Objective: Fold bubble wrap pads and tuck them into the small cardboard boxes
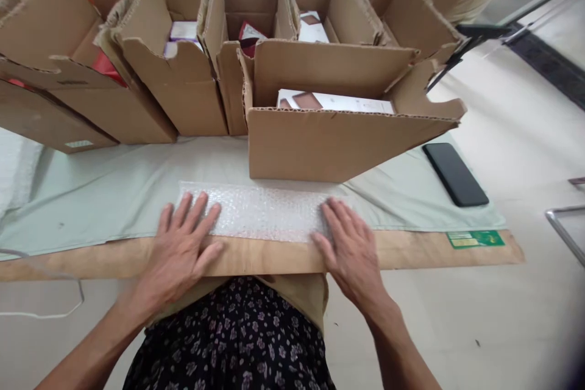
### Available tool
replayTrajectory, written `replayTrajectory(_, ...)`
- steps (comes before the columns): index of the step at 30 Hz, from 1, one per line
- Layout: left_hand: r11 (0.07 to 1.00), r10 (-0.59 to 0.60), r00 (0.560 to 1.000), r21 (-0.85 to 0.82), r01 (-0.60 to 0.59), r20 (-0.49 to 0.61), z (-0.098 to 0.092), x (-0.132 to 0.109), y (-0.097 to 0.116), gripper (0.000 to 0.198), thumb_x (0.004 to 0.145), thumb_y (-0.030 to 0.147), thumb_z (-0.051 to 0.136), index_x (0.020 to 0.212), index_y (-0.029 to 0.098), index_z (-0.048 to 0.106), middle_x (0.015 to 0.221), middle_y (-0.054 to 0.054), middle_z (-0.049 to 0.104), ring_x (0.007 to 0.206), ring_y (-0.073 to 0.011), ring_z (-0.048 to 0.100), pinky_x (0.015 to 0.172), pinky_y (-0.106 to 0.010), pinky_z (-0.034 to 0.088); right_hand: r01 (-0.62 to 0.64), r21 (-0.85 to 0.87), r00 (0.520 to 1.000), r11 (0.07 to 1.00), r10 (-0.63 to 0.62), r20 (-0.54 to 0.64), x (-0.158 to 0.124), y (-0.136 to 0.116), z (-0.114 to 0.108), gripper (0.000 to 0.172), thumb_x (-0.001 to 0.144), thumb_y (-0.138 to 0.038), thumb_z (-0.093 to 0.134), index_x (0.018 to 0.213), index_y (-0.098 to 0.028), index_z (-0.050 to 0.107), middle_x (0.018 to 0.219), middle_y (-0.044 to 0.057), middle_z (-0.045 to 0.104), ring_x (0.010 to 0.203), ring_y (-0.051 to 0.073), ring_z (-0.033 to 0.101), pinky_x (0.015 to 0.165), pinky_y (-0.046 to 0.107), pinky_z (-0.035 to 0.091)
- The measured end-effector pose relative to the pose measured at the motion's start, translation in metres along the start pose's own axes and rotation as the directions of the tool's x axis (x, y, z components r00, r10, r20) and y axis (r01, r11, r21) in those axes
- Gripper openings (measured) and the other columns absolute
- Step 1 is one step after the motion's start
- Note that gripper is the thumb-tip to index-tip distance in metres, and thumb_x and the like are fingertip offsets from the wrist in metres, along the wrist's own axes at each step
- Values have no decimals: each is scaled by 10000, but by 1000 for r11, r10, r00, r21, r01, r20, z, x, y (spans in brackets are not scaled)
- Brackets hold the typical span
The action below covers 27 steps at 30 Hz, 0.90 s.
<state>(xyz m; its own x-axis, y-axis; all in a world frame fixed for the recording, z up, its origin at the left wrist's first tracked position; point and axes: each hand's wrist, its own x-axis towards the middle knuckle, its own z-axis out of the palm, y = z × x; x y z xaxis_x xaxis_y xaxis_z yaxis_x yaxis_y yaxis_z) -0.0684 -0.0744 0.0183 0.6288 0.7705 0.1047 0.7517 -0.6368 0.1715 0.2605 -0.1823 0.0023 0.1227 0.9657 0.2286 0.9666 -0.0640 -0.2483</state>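
Observation:
A strip of clear bubble wrap (265,213) lies flat along the front of the table, over the pale green cloth. On its left end rests my left hand (183,250), palm down with the fingers spread. My right hand (350,247) lies on the opposite end, fingers stretched out and the thumb apart. Neither hand grips anything. Just behind the wrap stands a cardboard box (320,143) with a white carton (338,102) inside it.
Several open cardboard bins (176,88) stand in a row at the back, holding small packages. A black phone (454,173) lies on the cloth (114,195) at the right. The table's wooden edge (269,256) shows in front. A white cable (55,315) hangs at the left.

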Motion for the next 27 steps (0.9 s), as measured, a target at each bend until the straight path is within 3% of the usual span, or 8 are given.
replayTrajectory(4, 994, -103, 994, -35, 102, -27, -18, -28, -22, 568, 1043, 444, 427, 1587, 280, 425, 1627, -166, 478, 1533, -471, 375, 1196, -738, 308, -216, -17, 959, 976, 209, -189, -36, 41, -16, 464, 1081, -433, 426, 1456, -212, 587, 1532, 172, 594, 1466, 378, 515, 1153, 623, 428)
replayTrajectory(7, 994, -77, 988, -90, 66, -134, -27, -14, -18, 474, 1033, 407, 472, 1482, 270, 538, 1544, -176, 551, 1494, -477, 429, 1179, -737, 345, -223, -11, 940, 975, 212, -268, -32, 30, -24, 390, 1065, -373, 484, 1395, -215, 619, 1479, 169, 638, 1442, 364, 545, 1148, 608, 442)
replayTrajectory(10, 991, 22, 980, -125, -47, -196, -21, 17, -5, 401, 1018, 382, 520, 1386, 258, 618, 1541, -157, 563, 1501, -443, 437, 1204, -681, 370, -54, 13, 980, 998, 55, -192, -4, -11, -21, 367, 1055, -322, 509, 1384, -199, 616, 1509, 157, 621, 1455, 327, 533, 1157, 545, 444)
replayTrajectory(14, 985, 129, 986, -102, -140, -103, -2, 42, 1, 432, 1030, 441, 483, 1367, 224, 643, 1543, -171, 575, 1473, -425, 484, 1213, -677, 360, 95, 58, 993, 994, -98, 59, 29, -41, -10, 434, 1068, -414, 461, 1410, -202, 624, 1561, 132, 580, 1474, 324, 502, 1167, 528, 419)
replayTrajectory(17, 977, 153, 988, -146, -154, -20, 3, 39, -10, 493, 1048, 486, 446, 1446, 231, 584, 1601, -153, 526, 1503, -398, 456, 1227, -656, 352, -2, 28, 997, 1000, 0, 76, 21, -14, -10, 462, 1079, -405, 409, 1437, -194, 611, 1559, 131, 583, 1467, 328, 506, 1155, 541, 412)
replayTrajectory(22, 962, 58, 997, -263, -72, -60, -13, 37, -31, 401, 1057, 475, 459, 1369, 282, 620, 1545, -77, 587, 1473, -332, 501, 1187, -553, 456, -248, -9, 956, 969, 243, -162, -14, 49, -28, 401, 1062, -420, 431, 1259, -197, 699, 1398, 141, 704, 1388, 352, 580, 1106, 549, 436)
replayTrajectory(25, 983, -32, 996, -185, 16, -84, -20, 52, -40, 375, 1040, 405, 446, 1332, 258, 629, 1494, -80, 620, 1443, -353, 522, 1180, -596, 450, -217, 15, 955, 976, 215, -204, -8, 55, -31, 364, 1042, -399, 468, 1256, -202, 688, 1368, 136, 717, 1382, 340, 580, 1111, 538, 436)
replayTrajectory(27, 992, -64, 997, -113, 60, -32, -21, 64, -45, 418, 1017, 345, 418, 1341, 183, 629, 1492, -147, 608, 1452, -394, 498, 1187, -622, 423, -188, 24, 967, 982, 189, -172, 6, 50, -26, 382, 1025, -389, 494, 1300, -187, 665, 1405, 154, 691, 1391, 348, 566, 1097, 542, 445)
